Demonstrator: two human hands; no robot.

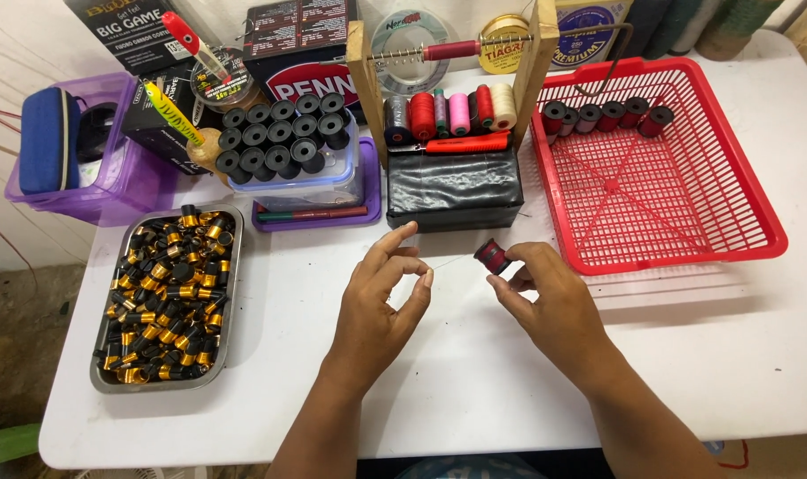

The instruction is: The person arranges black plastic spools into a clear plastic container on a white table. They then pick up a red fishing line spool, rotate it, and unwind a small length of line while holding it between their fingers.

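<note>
My right hand (550,297) pinches a small black spool wound with dark red thread (491,255) just in front of the black block (455,190). A thin pale thread (452,262) runs from the spool leftward to my left hand (381,302), whose thumb and fingers hold its end above the white table (270,355). A wooden frame with a metal spindle (452,49) stands behind the black block, and several coloured thread spools (450,112) sit in it.
A red plastic basket (758,222) at the right holds several wound spools (607,115) along its back wall. A metal tray of black and gold rings (166,297) lies at the left. Empty black spools (283,133) fill a clear tub; a purple box (84,146) stands far left.
</note>
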